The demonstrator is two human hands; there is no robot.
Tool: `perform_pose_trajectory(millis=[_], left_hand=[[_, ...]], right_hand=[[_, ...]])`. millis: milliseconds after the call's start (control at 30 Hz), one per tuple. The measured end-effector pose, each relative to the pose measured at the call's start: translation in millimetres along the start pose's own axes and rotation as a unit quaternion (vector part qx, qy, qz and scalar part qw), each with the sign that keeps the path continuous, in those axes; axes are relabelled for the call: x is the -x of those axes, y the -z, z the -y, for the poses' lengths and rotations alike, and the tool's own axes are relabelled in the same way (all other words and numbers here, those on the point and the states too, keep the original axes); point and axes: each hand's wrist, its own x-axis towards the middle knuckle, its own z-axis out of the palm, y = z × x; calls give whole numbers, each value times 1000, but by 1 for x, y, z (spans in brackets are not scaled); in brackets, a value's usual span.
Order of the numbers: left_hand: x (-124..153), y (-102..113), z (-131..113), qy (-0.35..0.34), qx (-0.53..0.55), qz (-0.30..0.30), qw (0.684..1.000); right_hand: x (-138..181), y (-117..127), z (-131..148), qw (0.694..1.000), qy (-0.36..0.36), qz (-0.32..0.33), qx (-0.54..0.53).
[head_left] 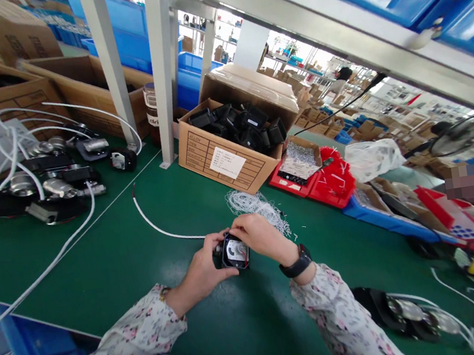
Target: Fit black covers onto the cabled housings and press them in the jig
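Near the middle of the green table, my left hand (205,267) is wrapped round a small black housing (235,251) with a pale metal part and a bit of red wire inside. From its left side a white cable (160,229) runs out across the table, ending in a thin dark red tip. My right hand (258,235) has its fingers closed at the upper edge of the same housing; whatever they pinch is hidden from me. Just behind that hand lies a loose heap of thin white strands (259,207).
A cardboard box (228,164) of black housings stands behind my hands. Red trays (331,184) and a blue tray (385,217) line the right back. Metal-and-black assemblies with white cables (55,187) pile at the left; another assembly (413,314) lies front right. A metal post (164,70) rises nearby.
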Motion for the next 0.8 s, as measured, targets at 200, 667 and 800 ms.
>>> perform_pose_trajectory(millis=[200,667,800], left_hand=[[0,1,-2,-9,-4,0,1000],[-1,7,-11,-32,-68,37,997],[-2,6,-12,-25,-62,39,997]], right_hand=[[-8,6,9,997,-59,24,50],[-15,6,-17,990,-43,84,-102],[4,-3,-28,980,-38,73,-180]])
